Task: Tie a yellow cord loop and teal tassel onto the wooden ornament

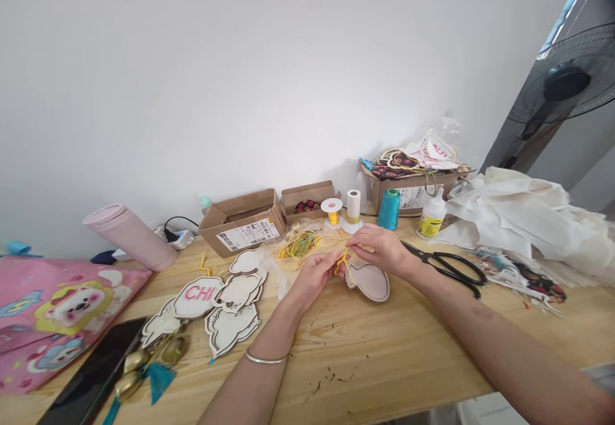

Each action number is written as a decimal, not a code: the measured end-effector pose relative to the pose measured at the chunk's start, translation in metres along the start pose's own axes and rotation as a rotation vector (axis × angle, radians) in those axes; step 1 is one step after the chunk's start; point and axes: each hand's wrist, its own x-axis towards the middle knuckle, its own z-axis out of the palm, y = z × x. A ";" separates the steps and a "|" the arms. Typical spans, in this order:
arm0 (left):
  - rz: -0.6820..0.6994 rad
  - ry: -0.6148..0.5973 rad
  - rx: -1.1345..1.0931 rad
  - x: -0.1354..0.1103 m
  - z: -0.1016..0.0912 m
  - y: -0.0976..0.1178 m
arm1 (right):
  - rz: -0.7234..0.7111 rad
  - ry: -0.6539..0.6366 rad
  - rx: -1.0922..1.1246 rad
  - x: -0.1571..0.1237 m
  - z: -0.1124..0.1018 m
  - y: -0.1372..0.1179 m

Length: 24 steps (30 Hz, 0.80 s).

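Both my hands meet over the middle of the wooden table. My left hand (pixel 318 274) pinches a yellow cord (pixel 341 263), which is looped and bunched at the fingertips. Close beside it, my right hand (pixel 377 247) has its fingers closed on the same cord from above. Below the hands lies a pale gourd-shaped piece (pixel 371 283) with a darker rim, and a strand of the cord runs down to its narrow end. Whether the cord is tied to that piece cannot be made out. Behind my left hand, a bundle of yellow and green cords (pixel 298 245) rests on clear plastic.
Black scissors (pixel 451 268) lie right of my right hand. A glue bottle (pixel 432 215), a teal thread cone (pixel 389 209) and spools stand behind. Cardboard boxes (pixel 240 220) line the wall. Pale cut-out shapes (pixel 233 325), brass bells (pixel 129 385) and a phone (pixel 91 374) lie left.
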 end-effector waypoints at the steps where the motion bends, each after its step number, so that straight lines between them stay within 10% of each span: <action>1: 0.008 -0.009 0.023 0.000 0.000 0.000 | -0.001 0.000 -0.001 0.000 0.000 0.000; 7: 0.012 0.014 0.129 0.001 -0.002 -0.001 | 0.069 0.014 0.089 0.000 0.003 -0.003; 15: 0.025 0.155 -0.044 0.002 0.002 -0.002 | 0.531 0.032 0.323 0.002 0.004 -0.012; 24: 0.022 0.183 -0.114 0.003 0.001 0.000 | 0.482 -0.177 0.524 -0.001 0.012 -0.016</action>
